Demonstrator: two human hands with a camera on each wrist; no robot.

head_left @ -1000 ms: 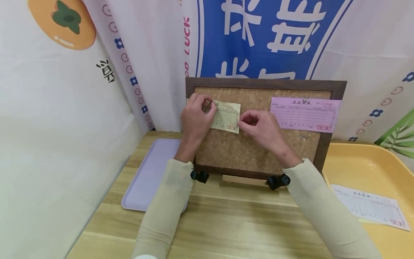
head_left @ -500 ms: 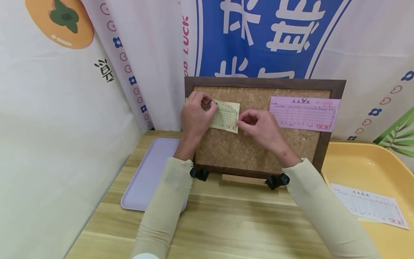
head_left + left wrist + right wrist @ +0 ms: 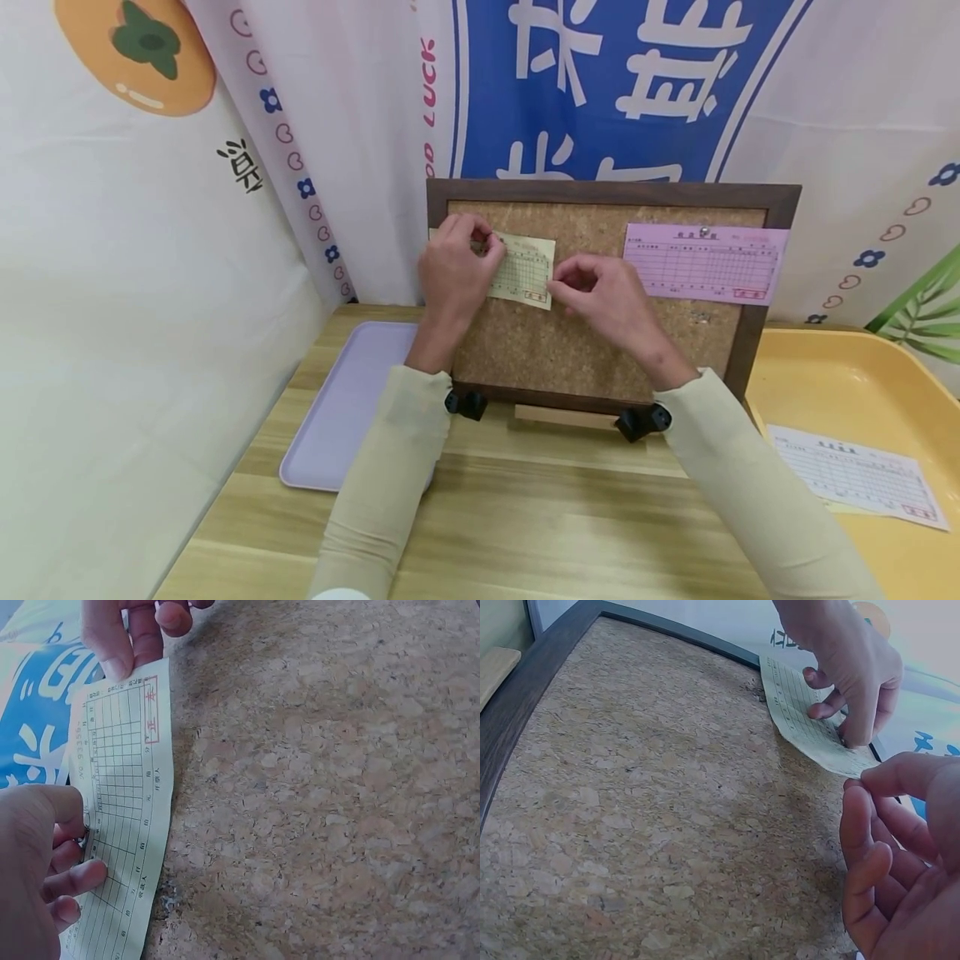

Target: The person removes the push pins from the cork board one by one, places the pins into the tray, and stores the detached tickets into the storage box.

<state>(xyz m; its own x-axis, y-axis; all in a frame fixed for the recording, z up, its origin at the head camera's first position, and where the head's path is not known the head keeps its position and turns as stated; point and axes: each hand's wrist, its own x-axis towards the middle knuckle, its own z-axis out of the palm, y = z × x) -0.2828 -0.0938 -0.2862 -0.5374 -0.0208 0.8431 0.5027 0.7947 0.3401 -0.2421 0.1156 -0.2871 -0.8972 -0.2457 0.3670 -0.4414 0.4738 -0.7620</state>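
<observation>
Over corkboard [image 3: 555,358], yellow slip [image 3: 525,273], its right edge in right grip [image 3: 611,298]

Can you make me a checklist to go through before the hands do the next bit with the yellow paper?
1. Right hand pinches the yellow paper by its edge: ok.
2. Left hand is at the paper's top, at a small pin: ok.
3. That pin is pushed into the corkboard: cannot tell, fingers hide it.
4. Yellow paper hangs level: not ok, its right end dips.
5. Pink paper is pinned up: ok.
</observation>
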